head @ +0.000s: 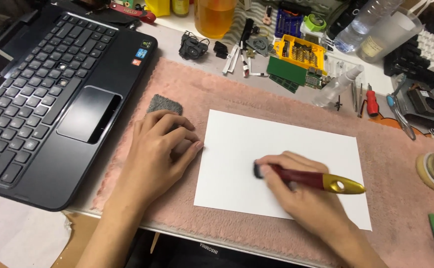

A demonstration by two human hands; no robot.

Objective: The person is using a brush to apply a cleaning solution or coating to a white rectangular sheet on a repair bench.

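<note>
A brush point(310, 179) with a glossy dark-red handle and a gold end pierced by one hole lies across the right side of a single white sheet of paper point(237, 144), its dark bristle tip, blurred, touching the sheet near the middle. The right hand point(296, 191) has its fingers curled shut around the handle, gripping it low over the paper. The left hand point(160, 149) rests palm down with fingers loosely bent, its fingertips at the paper's left edge; it covers most of a small grey, fuzzy pad point(164, 104), whose corner shows above the knuckles. Whether the fingers pinch the pad cannot be told. Paper, pad and both hands sit on one pink, fluffy mat point(187, 79). To the left, overlapping the mat's edge, one black laptop point(53, 94) lies open, keyboard and smooth touchpad showing. Beyond the mat stand a yellow plastic box of screwdriver bits point(299, 52), two green circuit boards point(289, 72) and a red-handled screwdriver point(371, 101).
</note>
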